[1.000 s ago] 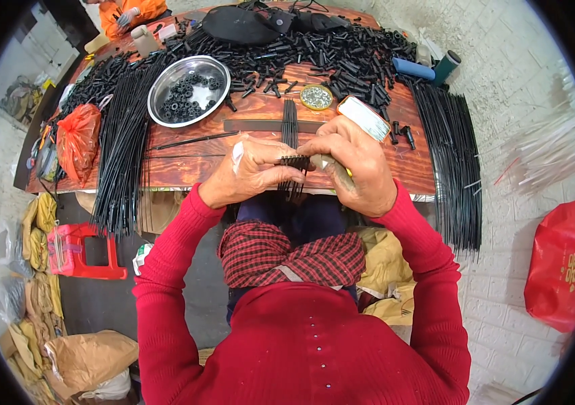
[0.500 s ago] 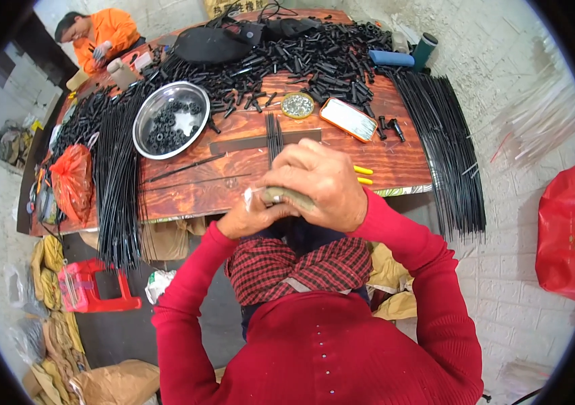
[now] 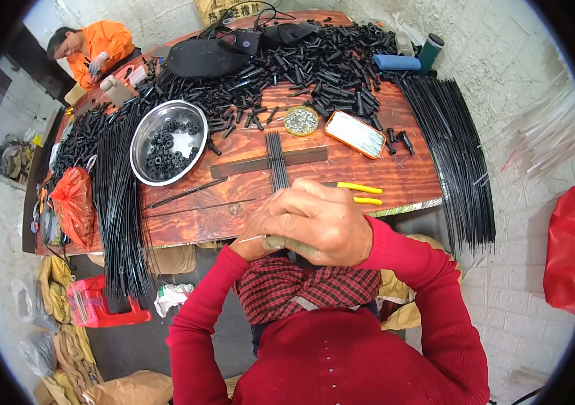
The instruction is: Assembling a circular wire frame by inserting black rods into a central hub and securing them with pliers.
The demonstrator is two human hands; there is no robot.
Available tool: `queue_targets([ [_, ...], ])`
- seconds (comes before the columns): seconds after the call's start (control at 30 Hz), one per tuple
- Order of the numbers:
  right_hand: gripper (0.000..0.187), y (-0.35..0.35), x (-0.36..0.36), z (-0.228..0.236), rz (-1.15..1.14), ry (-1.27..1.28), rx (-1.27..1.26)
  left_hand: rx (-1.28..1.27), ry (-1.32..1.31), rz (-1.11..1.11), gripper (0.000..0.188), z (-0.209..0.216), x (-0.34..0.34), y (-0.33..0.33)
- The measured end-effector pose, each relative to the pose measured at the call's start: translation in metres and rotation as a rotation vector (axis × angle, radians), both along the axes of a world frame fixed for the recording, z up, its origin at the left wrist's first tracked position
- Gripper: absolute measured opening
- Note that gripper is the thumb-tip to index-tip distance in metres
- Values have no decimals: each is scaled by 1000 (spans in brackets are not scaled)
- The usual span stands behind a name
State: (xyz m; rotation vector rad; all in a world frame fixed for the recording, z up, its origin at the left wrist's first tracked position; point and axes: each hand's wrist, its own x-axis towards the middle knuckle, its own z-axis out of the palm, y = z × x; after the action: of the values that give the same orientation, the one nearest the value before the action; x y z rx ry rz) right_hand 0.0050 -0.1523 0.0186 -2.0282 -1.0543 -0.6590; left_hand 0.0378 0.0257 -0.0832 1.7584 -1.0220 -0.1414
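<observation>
My right hand (image 3: 321, 219) is folded over my left hand (image 3: 250, 248) just off the near table edge, close to my chest. Only a bit of the left hand shows beneath it. Between them they pinch a small grey-green piece (image 3: 286, 244), and a thin pale rod (image 3: 245, 238) sticks out to the left. On the table just beyond lies a short bundle of black rods (image 3: 275, 156) across a dark flat bar (image 3: 247, 165). Yellow-handled pliers (image 3: 360, 192) lie to the right of my hands.
On the wooden table (image 3: 186, 223) are a steel bowl (image 3: 140, 156) of black rings, a small dish of metal bits (image 3: 301, 121), an orange-rimmed tin (image 3: 356, 133) and a heap of black tube pieces (image 3: 321, 64). Long black rods (image 3: 456, 162) hang off both ends. A person in orange (image 3: 98, 44) works at the far left.
My hands let go of the black rods at the table edge, came together with the right over the left, and drew nearer to my chest. The view tilted to show more of the far table.
</observation>
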Motion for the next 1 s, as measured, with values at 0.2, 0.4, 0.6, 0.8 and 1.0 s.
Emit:
queue_targets([
  [0.2, 25, 6, 10, -6, 81, -15, 92, -54, 217, -37, 41, -2, 14, 0],
  [0.4, 23, 8, 17, -5, 90, 38, 51, -106, 570, -8, 40, 8, 10, -6],
  [0.6, 27, 18, 18, -5, 69, -41, 76, 211, 71, -91, 55, 13, 28, -3],
  [0.8, 20, 35, 28, -9, 2, -154, 13, 161, 250, 56, 58, 19, 18, -1],
  [1.0, 28, -14, 52, 8, 131, 226, 269, 642, -399, 54, 85, -36, 25, 33],
])
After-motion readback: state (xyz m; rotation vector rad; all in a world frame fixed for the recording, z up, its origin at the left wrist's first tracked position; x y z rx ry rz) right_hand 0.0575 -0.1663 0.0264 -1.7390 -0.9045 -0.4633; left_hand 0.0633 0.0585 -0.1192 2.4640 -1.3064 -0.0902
